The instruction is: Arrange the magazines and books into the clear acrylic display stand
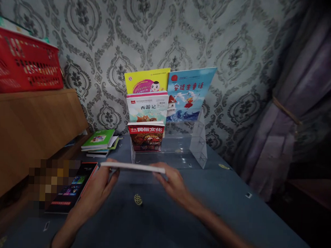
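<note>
Blue tabletop, fingers pinched around thin book

Left hand has a pinch grip on the left end of the book, thumb on the near side, fingertips just peeking past the far side. Right hand is doing pretty much the same at the book's right end. Both arms are bare btw: left forearm slopes up from below and left of the book, right forearm stretches in from below and right, kinda blurry.
</note>
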The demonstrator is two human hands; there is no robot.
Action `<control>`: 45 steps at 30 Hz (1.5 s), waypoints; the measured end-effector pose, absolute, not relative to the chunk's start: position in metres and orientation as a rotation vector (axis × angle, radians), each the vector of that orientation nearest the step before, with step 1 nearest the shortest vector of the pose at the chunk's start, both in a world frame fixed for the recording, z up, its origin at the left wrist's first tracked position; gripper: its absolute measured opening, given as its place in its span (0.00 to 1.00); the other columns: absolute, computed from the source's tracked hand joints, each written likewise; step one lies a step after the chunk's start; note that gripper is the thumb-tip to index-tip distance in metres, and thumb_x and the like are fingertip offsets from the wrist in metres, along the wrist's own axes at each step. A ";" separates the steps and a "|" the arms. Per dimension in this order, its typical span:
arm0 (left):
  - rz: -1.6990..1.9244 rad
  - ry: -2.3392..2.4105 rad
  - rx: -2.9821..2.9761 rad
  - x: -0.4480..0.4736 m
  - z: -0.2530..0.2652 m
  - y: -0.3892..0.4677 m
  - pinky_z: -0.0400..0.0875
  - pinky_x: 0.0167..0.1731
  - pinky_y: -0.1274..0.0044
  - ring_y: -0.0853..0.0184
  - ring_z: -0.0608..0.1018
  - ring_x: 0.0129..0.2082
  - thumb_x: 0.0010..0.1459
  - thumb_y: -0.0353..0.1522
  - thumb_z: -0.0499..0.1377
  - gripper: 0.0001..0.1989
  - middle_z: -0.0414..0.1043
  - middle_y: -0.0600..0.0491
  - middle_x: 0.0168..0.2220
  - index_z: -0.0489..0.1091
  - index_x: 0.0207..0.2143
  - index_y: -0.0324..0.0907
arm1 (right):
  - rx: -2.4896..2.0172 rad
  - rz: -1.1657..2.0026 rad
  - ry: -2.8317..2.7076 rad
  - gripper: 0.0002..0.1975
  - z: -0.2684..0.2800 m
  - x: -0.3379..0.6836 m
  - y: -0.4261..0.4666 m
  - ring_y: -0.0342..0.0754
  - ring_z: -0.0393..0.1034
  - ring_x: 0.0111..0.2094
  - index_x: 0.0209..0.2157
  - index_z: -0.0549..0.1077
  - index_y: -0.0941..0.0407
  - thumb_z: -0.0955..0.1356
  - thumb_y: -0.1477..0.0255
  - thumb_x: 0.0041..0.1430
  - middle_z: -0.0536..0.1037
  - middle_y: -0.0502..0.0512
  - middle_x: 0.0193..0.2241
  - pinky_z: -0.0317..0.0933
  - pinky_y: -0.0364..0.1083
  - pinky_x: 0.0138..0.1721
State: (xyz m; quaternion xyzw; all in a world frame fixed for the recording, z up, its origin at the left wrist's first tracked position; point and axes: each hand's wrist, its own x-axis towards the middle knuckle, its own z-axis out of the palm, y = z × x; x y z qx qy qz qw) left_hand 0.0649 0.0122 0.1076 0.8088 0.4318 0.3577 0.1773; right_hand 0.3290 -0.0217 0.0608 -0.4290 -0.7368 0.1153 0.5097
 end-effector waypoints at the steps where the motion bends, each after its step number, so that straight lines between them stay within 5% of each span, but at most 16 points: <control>1: 1.108 1.215 2.370 0.073 0.117 0.020 0.74 0.44 0.67 0.59 0.77 0.39 0.67 0.44 0.49 0.16 0.76 0.49 0.39 0.69 0.44 0.44 | -1.022 0.225 -1.749 0.12 0.071 0.334 -0.014 0.52 0.77 0.44 0.46 0.77 0.52 0.63 0.68 0.68 0.82 0.57 0.42 0.71 0.49 0.47; 9: 1.624 1.206 2.522 0.132 0.146 0.079 0.70 0.36 0.71 0.62 0.76 0.34 0.67 0.34 0.52 0.06 0.73 0.50 0.35 0.65 0.43 0.42 | -1.072 -0.042 -1.618 0.15 0.124 0.369 0.040 0.55 0.77 0.43 0.48 0.76 0.54 0.63 0.65 0.67 0.82 0.58 0.42 0.70 0.52 0.45; 45: 1.495 1.011 2.505 0.155 0.131 0.132 0.66 0.33 0.75 0.65 0.77 0.32 0.67 0.34 0.51 0.05 0.71 0.55 0.32 0.63 0.38 0.45 | -1.189 0.019 -1.646 0.13 0.103 0.400 0.078 0.54 0.72 0.44 0.47 0.74 0.53 0.64 0.62 0.68 0.76 0.58 0.41 0.70 0.52 0.45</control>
